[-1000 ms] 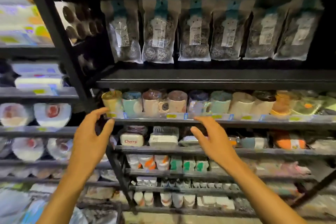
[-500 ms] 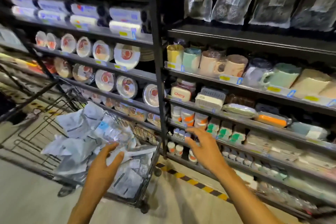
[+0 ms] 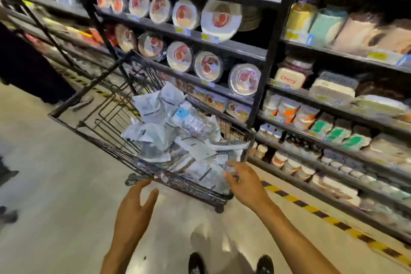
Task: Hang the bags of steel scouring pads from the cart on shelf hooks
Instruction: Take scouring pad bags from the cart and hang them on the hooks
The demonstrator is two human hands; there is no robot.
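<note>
A black wire cart (image 3: 104, 140) stands on the floor in front of me, holding a loose pile of several clear bags of steel scouring pads (image 3: 160, 140). My right hand (image 3: 246, 187) reaches over the cart's near right corner. Its spread fingers and thumb rest on a bag (image 3: 209, 173) at the edge of the pile, and I see no closed grip. My left hand (image 3: 133, 211) hovers open just outside the cart's near rim, touching nothing. The hooks and the hung bags are out of view.
Dark shelving (image 3: 273, 51) runs along the right, behind the cart, with wrapped plates (image 3: 220, 20), mugs and boxed goods. Yellow-black tape (image 3: 311, 209) marks the floor at its foot. A person in dark clothes (image 3: 26, 69) stands at far left. My shoes (image 3: 195, 262) show below.
My view swung down and left from the hung bags to the cart. My right hand dropped onto the pile; my left hand drew back from the pile to outside the near rim.
</note>
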